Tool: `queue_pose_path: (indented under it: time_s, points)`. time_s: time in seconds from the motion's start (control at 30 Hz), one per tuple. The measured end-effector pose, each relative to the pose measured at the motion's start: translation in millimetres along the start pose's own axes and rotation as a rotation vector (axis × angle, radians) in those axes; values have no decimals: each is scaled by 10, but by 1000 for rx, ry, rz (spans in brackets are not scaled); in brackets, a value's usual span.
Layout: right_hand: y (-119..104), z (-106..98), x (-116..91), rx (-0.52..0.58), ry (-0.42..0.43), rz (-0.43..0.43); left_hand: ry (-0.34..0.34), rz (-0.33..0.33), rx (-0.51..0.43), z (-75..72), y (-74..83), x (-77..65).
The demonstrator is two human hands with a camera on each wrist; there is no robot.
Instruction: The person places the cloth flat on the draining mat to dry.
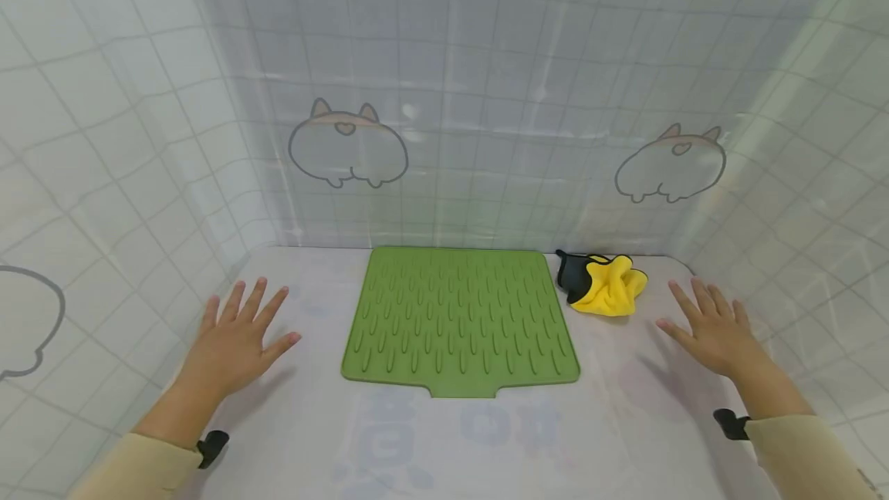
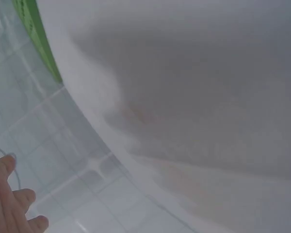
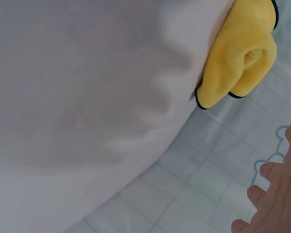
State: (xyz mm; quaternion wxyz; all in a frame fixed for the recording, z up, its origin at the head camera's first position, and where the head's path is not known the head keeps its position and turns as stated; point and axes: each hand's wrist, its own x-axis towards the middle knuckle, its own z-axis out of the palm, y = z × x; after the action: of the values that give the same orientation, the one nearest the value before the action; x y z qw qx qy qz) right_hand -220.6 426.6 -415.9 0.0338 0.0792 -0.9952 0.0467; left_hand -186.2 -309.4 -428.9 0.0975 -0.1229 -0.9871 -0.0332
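A green ridged mat [image 1: 458, 315] with a short tab on its near edge lies flat in the middle of the white table. Right of it, near the back edge, a crumpled cloth [image 1: 611, 288], yellow on one face and dark grey on the other, lies in a heap. My left hand [image 1: 232, 346] is spread above the table left of the mat, apart from it and holding nothing. On the other side, my right hand [image 1: 715, 334] hovers with fingers spread, just right of the cloth and not touching it. The right wrist view shows the yellow cloth [image 3: 242, 53] beyond the hand's shadow.
White grid-patterned curtains [image 1: 486, 99] with cartoon animal drawings enclose the table at the back and both sides. The white table [image 1: 299, 438] has faint printed marks in front of the mat. A dark band [image 1: 212, 447] sits at the left wrist, another [image 1: 731, 423] at the right.
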Motion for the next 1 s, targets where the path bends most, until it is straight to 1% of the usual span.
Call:
queue_pose_path:
  time_s: [0.23, 0.37, 0.43, 0.57, 0.77, 1.0]
  points:
    - [-99, -31, 23, 69, -17, 3, 12, 37, -56, -68, 161, 13]
    - [-167, -47, 61, 72, -22, 1, -3, 46, -81, -105, 250, 32]
    - [-208, -40, 84, 54, -17, -3, -11, 47, -88, -113, 286, 39]
    - [-274, -1, 127, 61, -17, -6, -25, 48, -102, -68, 331, 56]
    - [-348, 54, 194, 125, -35, 10, -70, 35, -162, -25, 435, 75]
    - [-439, 58, 263, 147, -50, 31, -90, 29, -216, 14, 550, 94]
